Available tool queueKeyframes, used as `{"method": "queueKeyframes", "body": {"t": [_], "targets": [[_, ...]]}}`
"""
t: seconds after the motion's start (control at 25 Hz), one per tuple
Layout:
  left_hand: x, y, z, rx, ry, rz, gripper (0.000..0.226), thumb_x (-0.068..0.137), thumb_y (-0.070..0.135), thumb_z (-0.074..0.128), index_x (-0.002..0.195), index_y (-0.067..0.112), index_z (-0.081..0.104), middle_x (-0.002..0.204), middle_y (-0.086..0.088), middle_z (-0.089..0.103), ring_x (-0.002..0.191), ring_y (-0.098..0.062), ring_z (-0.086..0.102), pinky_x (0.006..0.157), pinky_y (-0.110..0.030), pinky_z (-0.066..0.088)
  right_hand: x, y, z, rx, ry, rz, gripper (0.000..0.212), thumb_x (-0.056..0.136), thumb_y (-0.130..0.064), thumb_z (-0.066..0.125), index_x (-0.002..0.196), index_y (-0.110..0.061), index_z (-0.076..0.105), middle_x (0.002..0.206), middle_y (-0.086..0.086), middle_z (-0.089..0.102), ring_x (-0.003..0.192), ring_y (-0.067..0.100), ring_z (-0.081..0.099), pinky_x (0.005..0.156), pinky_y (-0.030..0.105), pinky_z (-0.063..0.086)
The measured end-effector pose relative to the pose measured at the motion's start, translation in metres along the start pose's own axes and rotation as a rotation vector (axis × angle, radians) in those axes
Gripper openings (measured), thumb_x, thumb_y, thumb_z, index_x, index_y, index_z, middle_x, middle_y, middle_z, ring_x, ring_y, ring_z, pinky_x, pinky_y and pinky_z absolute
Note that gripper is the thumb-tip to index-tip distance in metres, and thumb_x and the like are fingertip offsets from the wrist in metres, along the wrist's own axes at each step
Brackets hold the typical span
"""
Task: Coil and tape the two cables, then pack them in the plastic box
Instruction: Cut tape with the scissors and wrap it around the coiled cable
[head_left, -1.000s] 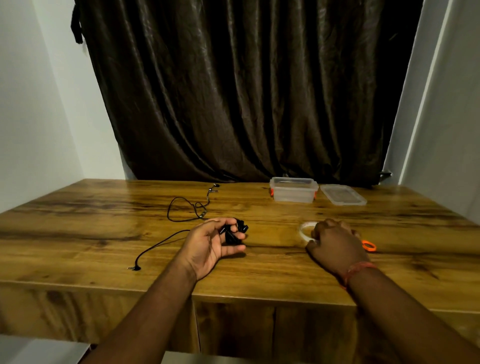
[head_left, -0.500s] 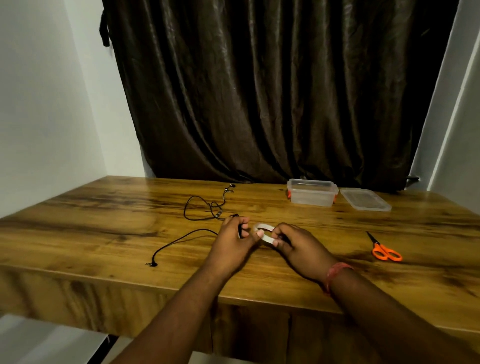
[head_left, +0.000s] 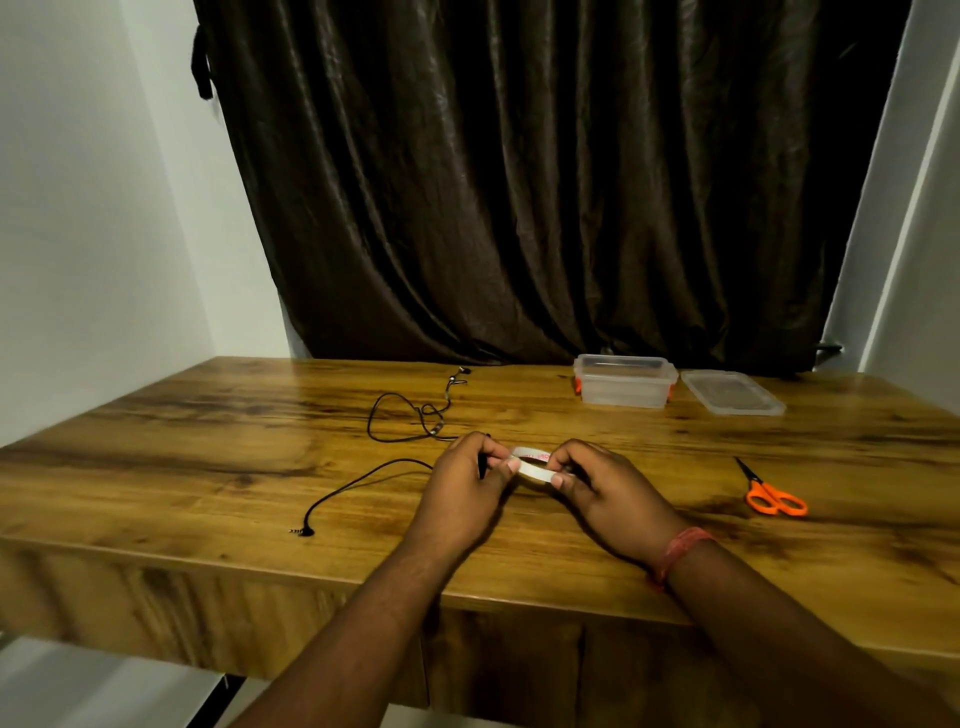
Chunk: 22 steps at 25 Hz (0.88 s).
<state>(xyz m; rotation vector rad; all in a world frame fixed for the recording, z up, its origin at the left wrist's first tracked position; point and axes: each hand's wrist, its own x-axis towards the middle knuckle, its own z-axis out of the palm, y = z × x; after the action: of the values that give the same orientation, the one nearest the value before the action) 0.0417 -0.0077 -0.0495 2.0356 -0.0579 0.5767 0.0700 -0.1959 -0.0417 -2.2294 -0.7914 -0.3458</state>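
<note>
Your hands pinch the tape (head_left: 531, 464) between them: left (head_left: 462, 488) thumb and fingers one side, right (head_left: 605, 491) the other. A dark cable (head_left: 483, 464), partly hidden, seems tucked under your left fingers.

Box (head_left: 625, 387): stood at table (head_left: 208, 457) rear, lid (head_left: 731, 393) just right.
Scissors (head_left: 774, 496): lay right of hands.
Cable (head_left: 415, 415): lay left.

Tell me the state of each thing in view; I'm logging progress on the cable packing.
plastic box: open, looks empty, at the table's far side.
lid: off, flat beside the box.
tape roll: held between both hands.
left hand: pinches the roll, also holds a dark cable bundle.
right hand: grips the roll.
loose cable: uncoiled on the table.
scissors: lying on the table, blades closed.
</note>
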Motion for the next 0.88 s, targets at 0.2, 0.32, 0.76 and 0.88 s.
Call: {"method": "queueKeyframes", "body": {"t": [0.2,0.32,0.76,0.88], "targets": [[0.0024,-0.0020,-0.0022,-0.277,-0.081,-0.140,0.006,0.088,0.025,0.070,0.084,0.027,0.066,0.089,0.000,0.068,0.078,-0.017,0.062,0.082,-0.049,0.056,-0.0009,-0.0016,-0.0016,0.017,0.003,0.009,0.004,0.094,-0.022,0.060,0.095,-0.026,0.060,0.094,-0.008,0.060,0.088,0.009,0.054,0.079,0.034,0.048],[0.0019,-0.0027,-0.0032,-0.305,-0.116,-0.150,0.008,0.086,0.031,0.071,0.081,0.029,0.065,0.088,-0.005,0.067,0.075,-0.019,0.058,0.075,-0.050,0.053,-0.0008,-0.0010,-0.0013,0.006,0.007,0.011,0.004,0.094,-0.022,0.060,0.094,-0.026,0.060,0.094,-0.007,0.061,0.087,0.009,0.054,0.079,0.034,0.048],[-0.0019,0.0028,-0.0051,-0.369,-0.136,-0.146,0.019,0.087,0.020,0.072,0.078,0.022,0.056,0.094,-0.011,0.065,0.064,-0.018,0.056,0.055,-0.031,0.046,-0.0015,0.0006,0.0011,-0.036,0.020,-0.012,0.003,0.094,-0.025,0.060,0.093,-0.027,0.058,0.093,-0.010,0.059,0.086,0.011,0.054,0.078,0.036,0.049],[-0.0009,0.0041,-0.0055,-0.475,-0.146,-0.144,0.019,0.086,0.009,0.072,0.084,0.019,0.056,0.087,-0.008,0.059,0.068,-0.018,0.054,0.052,-0.028,0.046,-0.0016,0.0007,0.0010,-0.032,0.025,0.001,0.004,0.094,-0.025,0.060,0.093,-0.028,0.057,0.094,-0.010,0.060,0.087,0.011,0.054,0.077,0.036,0.049]]}}
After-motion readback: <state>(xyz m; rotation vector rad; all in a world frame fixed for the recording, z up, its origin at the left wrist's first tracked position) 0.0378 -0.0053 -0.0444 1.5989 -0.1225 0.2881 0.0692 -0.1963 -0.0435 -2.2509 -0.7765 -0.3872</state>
